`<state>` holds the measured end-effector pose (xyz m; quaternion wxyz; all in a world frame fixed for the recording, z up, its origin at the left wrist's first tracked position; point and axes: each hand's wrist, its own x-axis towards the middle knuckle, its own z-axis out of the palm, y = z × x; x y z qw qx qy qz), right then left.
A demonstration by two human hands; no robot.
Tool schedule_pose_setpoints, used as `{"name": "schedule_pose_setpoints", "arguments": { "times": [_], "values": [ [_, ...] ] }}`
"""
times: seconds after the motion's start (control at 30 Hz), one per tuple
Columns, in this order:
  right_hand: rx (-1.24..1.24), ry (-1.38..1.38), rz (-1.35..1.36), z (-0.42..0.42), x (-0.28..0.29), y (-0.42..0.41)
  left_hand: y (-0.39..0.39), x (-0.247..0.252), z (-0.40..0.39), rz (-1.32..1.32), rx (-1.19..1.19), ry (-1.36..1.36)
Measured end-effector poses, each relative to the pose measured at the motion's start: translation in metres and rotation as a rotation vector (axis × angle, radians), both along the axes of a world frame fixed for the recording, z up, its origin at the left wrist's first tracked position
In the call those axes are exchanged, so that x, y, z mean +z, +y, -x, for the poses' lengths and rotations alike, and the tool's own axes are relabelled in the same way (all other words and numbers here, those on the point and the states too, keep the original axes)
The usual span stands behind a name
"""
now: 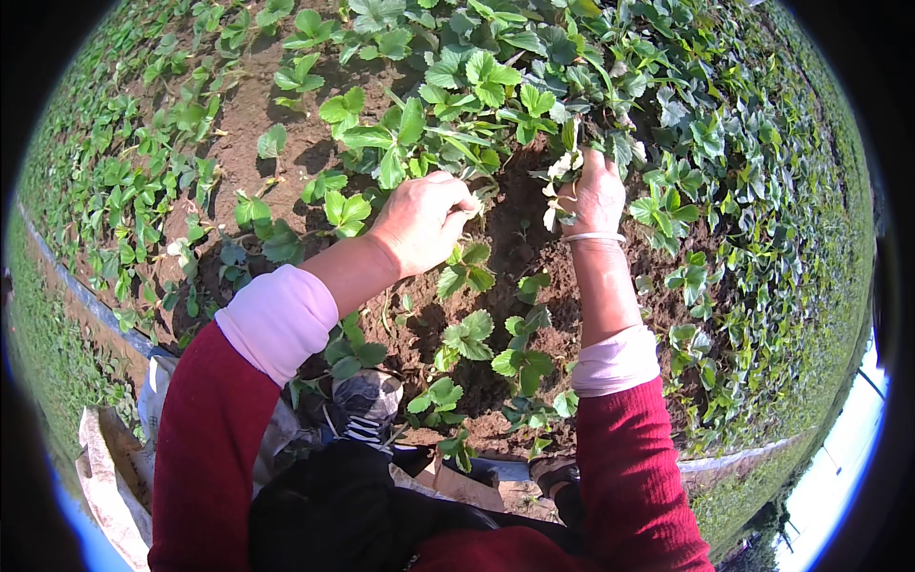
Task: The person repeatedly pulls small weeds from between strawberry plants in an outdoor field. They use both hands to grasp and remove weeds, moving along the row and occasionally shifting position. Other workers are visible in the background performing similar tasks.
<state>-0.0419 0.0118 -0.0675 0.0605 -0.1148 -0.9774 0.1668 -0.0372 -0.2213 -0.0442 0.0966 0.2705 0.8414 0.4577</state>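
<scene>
My left hand has its thumb and fingertips pinched together at the base of a leafy strawberry plant, around pale stems. To its right, my right hand reaches into the foliage with its fingers curled; they are partly hidden by leaves. Dried, whitish leaves hang beside its thumb side, and I cannot tell exactly what it grips. A pale band circles my right wrist. Bare brown soil shows between the two hands, and small strawberry plants grow below them.
Dense strawberry foliage covers the right side. More plants grow in rows on the left, bordered by a grey strip. My laced shoe stands on soil among small plants. An open, pale sack lies at the lower left.
</scene>
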Motion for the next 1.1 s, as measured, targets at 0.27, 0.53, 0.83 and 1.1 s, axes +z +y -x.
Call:
{"name": "schedule_pose_setpoints", "arguments": {
  "times": [0.27, 0.53, 0.83, 1.1],
  "values": [
    [0.224, 0.010, -0.058, -0.003, 0.011, -0.002, 0.000, 0.003, -0.002, -0.009, 0.013, -0.073],
    [0.256, -0.086, -0.158, -0.010, 0.017, -0.006, -0.001, 0.003, -0.004, 0.002, -0.018, -0.112],
    [0.823, -0.598, -0.500, -0.014, 0.042, 0.006, -0.002, 0.006, -0.012, 0.003, -0.020, -0.007],
    [0.443, -0.014, 0.453, -0.009, 0.045, 0.016, -0.012, 0.024, -0.019, -0.051, 0.078, -0.016]
  ]
}}
